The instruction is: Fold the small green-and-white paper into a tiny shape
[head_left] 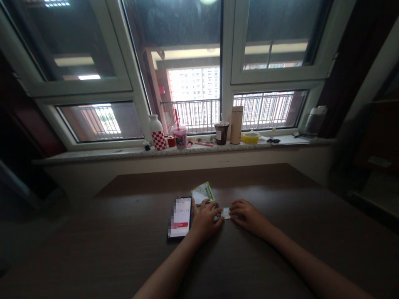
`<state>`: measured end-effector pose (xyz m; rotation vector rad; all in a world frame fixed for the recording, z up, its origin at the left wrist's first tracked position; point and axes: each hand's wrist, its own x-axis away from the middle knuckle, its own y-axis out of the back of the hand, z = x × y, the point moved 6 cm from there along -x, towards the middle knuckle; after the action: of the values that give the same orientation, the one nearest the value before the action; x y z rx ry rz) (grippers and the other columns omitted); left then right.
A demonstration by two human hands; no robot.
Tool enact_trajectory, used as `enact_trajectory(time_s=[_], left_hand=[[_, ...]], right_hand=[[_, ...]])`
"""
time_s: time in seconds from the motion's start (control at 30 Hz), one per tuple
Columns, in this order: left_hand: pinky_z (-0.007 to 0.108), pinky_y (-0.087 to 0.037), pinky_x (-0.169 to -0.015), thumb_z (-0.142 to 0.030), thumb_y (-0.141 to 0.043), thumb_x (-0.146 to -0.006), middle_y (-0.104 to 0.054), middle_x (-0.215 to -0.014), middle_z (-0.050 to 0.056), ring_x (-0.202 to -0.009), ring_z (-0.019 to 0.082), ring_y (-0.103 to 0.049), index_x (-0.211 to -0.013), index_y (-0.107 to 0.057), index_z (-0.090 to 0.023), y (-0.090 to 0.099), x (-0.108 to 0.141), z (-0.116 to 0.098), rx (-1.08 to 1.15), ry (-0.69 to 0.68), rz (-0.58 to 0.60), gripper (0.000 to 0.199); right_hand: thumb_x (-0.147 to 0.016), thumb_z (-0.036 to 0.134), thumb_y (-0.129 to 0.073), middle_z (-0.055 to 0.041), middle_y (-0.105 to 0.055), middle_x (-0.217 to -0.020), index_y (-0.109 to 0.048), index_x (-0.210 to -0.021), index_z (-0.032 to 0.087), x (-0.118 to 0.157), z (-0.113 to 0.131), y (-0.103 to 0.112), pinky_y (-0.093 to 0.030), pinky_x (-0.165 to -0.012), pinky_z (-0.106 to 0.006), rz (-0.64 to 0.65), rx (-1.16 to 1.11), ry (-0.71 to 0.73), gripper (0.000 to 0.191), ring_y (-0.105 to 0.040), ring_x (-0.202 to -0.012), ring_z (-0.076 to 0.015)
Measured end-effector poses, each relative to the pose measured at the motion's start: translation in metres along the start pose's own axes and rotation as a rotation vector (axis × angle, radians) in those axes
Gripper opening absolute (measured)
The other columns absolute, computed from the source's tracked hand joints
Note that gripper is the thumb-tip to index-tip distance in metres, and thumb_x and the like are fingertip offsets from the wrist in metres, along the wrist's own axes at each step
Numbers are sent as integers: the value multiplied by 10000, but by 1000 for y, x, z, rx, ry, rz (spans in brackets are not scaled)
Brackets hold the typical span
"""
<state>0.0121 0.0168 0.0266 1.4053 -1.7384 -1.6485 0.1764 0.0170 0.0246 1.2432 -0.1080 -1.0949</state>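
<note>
A small white piece (226, 213) lies on the dark brown table (249, 257) between my two hands. My left hand (206, 219) rests beside its left edge with the fingers spread. At its right edge is my right hand (247, 215), fingers bent together and thumb touching the piece. Just left of my left hand lies a phone (183, 216) with its screen lit. Behind my left hand is a green and white packet or card (202, 192), partly covered by the fingers.
On the stone windowsill (124, 154) behind the table stand a checked bottle (158, 135), a pink drink cup (180, 136), a dark drink cup (221, 133), a tan flask (236, 125), yellow tape (250, 138) and black scissors (273, 140).
</note>
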Motion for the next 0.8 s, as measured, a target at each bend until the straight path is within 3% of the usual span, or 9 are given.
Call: enact_trajectory(time_s=[0.37,0.5,0.63,0.8], left_hand=[[726,83,-1063,-428,-555,-872,-602,-1285,-24,-1281,298,-400,-1129,-638,-386,-1,0,-1,-1,6,3,274],[708,78,-1080,-409,-567,-870,-614,-1260,-19,-1277,293,-402,-1133,-641,-383,0,0,-1,7,2,10,275],[706,82,-1082,-395,-574,-868,-627,-1237,-20,-1274,295,-403,-1123,-649,-384,1,0,-2,20,-6,14,267],[692,74,-1093,-401,-567,-868,-623,-1247,-7,-1279,298,-390,-1123,-656,-367,0,0,-2,24,-1,19,272]], right_hand=[[-907,270,-553,-61,-696,-901,-711,-920,211,-2,0,-3,-459,-880,-358,-9,82,9,170,-585,-964,-209],[-891,316,-583,-74,-688,-920,-687,-959,203,-1,-5,0,-480,-838,-344,-66,105,-73,168,-607,-914,-209],[-866,316,-613,-51,-673,-852,-649,-863,206,-1,-7,3,-489,-769,-328,-83,130,-156,116,-613,-839,-204],[-886,259,-567,-6,-679,-808,-600,-850,223,-3,-8,4,-430,-963,-400,-101,83,-120,61,-626,-853,-187]])
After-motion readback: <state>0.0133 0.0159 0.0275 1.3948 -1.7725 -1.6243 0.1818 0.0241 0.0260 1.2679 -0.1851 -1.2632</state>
